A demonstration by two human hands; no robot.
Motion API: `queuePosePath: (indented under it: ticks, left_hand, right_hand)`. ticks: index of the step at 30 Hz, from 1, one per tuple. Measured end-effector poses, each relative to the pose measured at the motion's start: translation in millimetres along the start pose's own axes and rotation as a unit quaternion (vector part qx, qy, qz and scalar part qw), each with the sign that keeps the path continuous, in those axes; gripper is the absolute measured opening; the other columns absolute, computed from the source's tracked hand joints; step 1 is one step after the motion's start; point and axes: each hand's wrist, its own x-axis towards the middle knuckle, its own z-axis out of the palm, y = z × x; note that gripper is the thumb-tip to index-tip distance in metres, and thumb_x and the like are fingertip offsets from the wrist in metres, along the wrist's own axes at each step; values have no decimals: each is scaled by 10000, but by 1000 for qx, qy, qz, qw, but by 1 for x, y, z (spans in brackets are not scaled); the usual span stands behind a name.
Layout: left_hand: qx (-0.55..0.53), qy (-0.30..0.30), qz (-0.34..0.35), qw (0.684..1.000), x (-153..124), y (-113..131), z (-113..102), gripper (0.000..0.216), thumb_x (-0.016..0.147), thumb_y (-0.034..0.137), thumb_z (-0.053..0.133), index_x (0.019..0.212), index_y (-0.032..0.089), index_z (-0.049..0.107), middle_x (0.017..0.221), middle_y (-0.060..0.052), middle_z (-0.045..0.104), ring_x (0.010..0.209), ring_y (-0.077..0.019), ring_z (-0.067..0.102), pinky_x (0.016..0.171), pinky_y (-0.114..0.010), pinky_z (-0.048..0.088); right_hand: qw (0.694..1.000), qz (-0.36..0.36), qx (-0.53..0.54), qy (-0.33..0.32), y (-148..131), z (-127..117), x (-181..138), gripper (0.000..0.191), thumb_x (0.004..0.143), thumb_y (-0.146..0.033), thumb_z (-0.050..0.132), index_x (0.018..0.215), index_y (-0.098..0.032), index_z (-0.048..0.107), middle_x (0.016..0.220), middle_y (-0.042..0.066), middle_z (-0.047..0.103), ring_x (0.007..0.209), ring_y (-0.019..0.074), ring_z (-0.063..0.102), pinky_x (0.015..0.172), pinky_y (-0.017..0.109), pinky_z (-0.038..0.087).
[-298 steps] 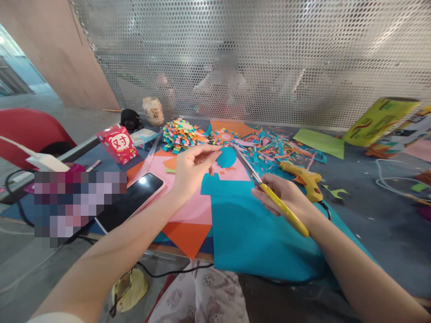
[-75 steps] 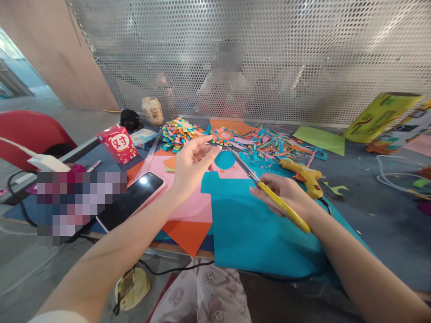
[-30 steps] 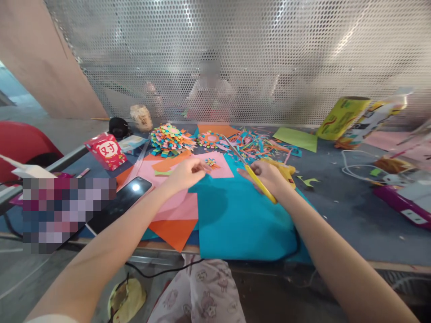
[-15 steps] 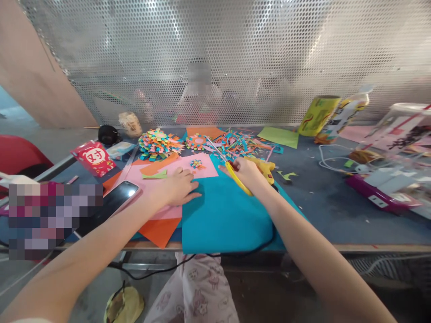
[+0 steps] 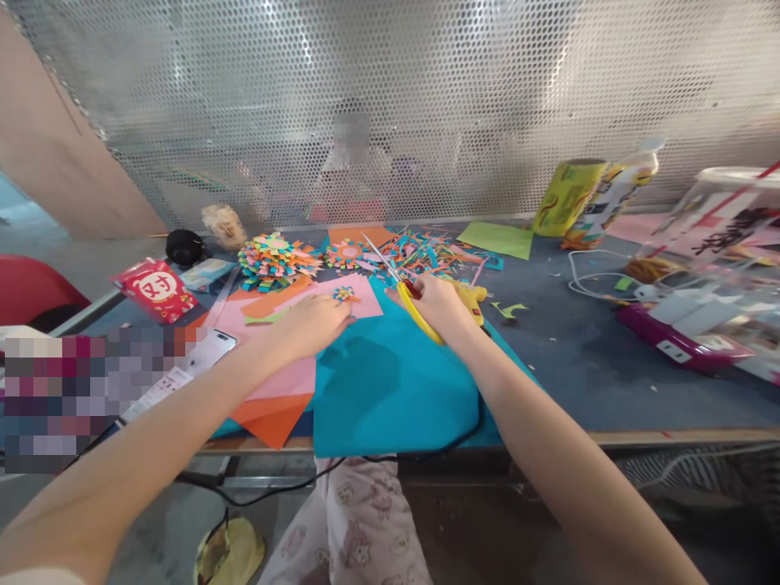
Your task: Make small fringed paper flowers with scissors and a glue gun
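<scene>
My left hand is at the small multicoloured paper flower on the pink paper, fingers bent and closed at its near side. The fingertips are partly hidden. My right hand grips a pair of scissors by the yellow handles, blades pointing up and left. Beneath both hands lies a large blue sheet. A yellow glue gun rests just behind my right hand. A green paper scrap is beside my left wrist.
Behind are a big fringed paper flower, a flat flower and a heap of paper strips. A red packet and a phone are left. A bottle, a yellow roll and a purple power strip are right.
My left hand has moved forward to the small flower and its spread fingers have drawn together. The phone's dark screen is now lit. My right hand keeps the scissors; the view shifted slightly.
</scene>
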Motion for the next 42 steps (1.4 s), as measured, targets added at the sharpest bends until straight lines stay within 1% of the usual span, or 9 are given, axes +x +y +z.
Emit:
queuePosePath:
  ticks: [3,8,11,19,25,30,35,38,42]
  left_hand:
    - [-14,-44,-3,999,24,16,-8,376,992,269,337,1001,92,669,970,-168,731,935,-250,695,783,-330,485]
    - [-1,-69,-10,998,57,37,9,441,986,377,356,1040,91,687,967,-202,735,977,-313,697,767,-372,506]
    - [10,-73,-20,997,62,40,16,484,980,415,365,977,79,714,938,-229,734,991,-355,687,774,-417,502]
    - [6,-78,-14,997,56,47,16,334,962,217,426,961,49,714,924,-258,729,961,-333,702,730,-392,526]
    - [-2,-30,-44,999,74,33,5,327,967,261,428,944,66,689,913,-218,727,931,-301,708,750,-378,535]
    - [-2,57,-79,995,133,9,-12,367,998,262,312,1090,67,609,999,-204,684,1024,-284,654,807,-368,513]
    - [-16,124,-73,989,187,10,0,303,966,152,354,1209,113,530,1183,-169,603,1194,-254,505,911,-345,453]
    - [-32,143,-86,985,198,12,11,285,941,164,417,1200,123,530,1282,-170,542,1215,-281,461,962,-399,402]
    - [-54,137,-103,984,191,0,10,298,969,245,352,1125,80,543,1141,-193,609,1143,-309,494,941,-447,380]
  right_hand:
    - [1000,-1,5,10,4,1,4,349,755,-552,630,746,-210,560,746,56,655,689,207,591,559,265,336]
    - [1000,-2,14,27,12,0,11,361,758,-556,612,684,-217,513,701,43,631,672,207,574,552,271,321]
    - [999,-1,25,38,15,-1,12,360,764,-552,602,675,-221,491,697,39,619,692,209,573,553,269,321]
    - [996,6,63,66,16,-4,15,362,729,-520,648,648,-233,442,663,20,577,646,193,529,553,272,303]
    - [989,8,99,105,14,-11,12,390,718,-527,654,612,-236,417,627,8,555,606,171,482,545,270,296]
    - [979,18,135,151,22,-19,14,422,743,-605,580,619,-233,425,604,14,551,586,164,475,540,273,329]
    - [970,24,157,182,35,-20,19,457,738,-672,546,665,-229,461,614,11,562,579,160,483,519,270,361]
    - [969,30,159,186,39,-18,21,479,733,-695,541,663,-230,449,626,15,573,565,157,493,498,267,374]
    - [973,26,144,178,42,-15,22,472,750,-690,532,702,-223,484,642,28,593,584,170,524,512,271,399]
